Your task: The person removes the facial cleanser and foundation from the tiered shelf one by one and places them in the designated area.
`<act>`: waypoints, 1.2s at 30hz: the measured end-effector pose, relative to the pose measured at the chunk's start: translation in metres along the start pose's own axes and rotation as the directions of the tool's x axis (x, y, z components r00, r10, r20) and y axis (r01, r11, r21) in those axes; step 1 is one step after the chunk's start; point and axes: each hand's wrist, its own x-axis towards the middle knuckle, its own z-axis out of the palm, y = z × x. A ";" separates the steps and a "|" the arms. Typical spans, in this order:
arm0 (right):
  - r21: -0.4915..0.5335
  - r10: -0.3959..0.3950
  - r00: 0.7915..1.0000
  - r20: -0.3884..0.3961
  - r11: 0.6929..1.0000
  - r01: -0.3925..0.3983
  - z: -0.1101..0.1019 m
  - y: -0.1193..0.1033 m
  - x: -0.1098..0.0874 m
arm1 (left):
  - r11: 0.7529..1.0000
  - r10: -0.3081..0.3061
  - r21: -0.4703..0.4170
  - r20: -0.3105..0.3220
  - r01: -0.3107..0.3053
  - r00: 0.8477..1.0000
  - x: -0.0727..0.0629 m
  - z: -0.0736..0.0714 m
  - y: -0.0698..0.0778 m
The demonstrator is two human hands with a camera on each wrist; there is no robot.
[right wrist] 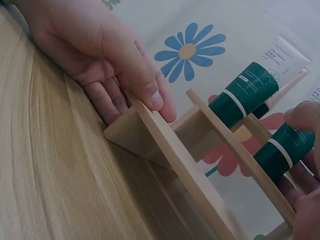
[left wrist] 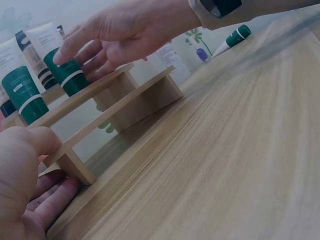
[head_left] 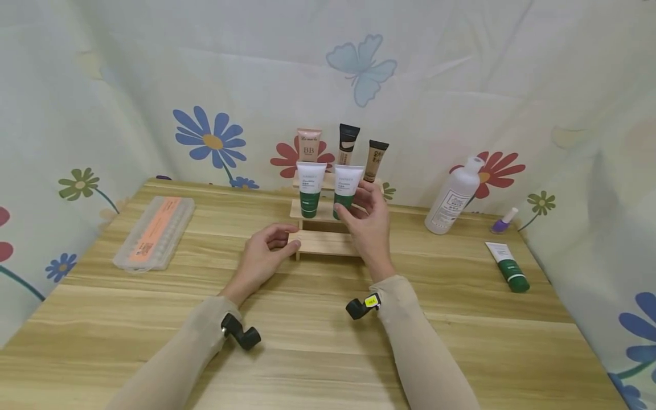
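Observation:
A small wooden tiered stand stands at the back middle of the table. My left hand holds the left end of its lowest step, thumb on top and fingers by the end support. On the middle step, my right hand pinches a white-and-green squeeze tube, cap down, between thumb and fingers. A matching squeeze tube is upright to its left on the same step. Behind them on the top step are a pink BB cream tube, a black-topped tube and a gold-and-black tube.
A third green-and-white tube lies at the right, near a purple nail polish bottle. A white bottle stands at the back right. On the left lies a clear plastic case with an orange label. A flowered curtain hangs behind the table.

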 end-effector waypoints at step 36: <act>-0.100 -0.106 0.986 -0.126 0.991 0.094 -0.095 -0.029 0.003 | 1.000 0.015 -0.018 -0.009 -0.016 1.000 -0.001 0.001 -0.003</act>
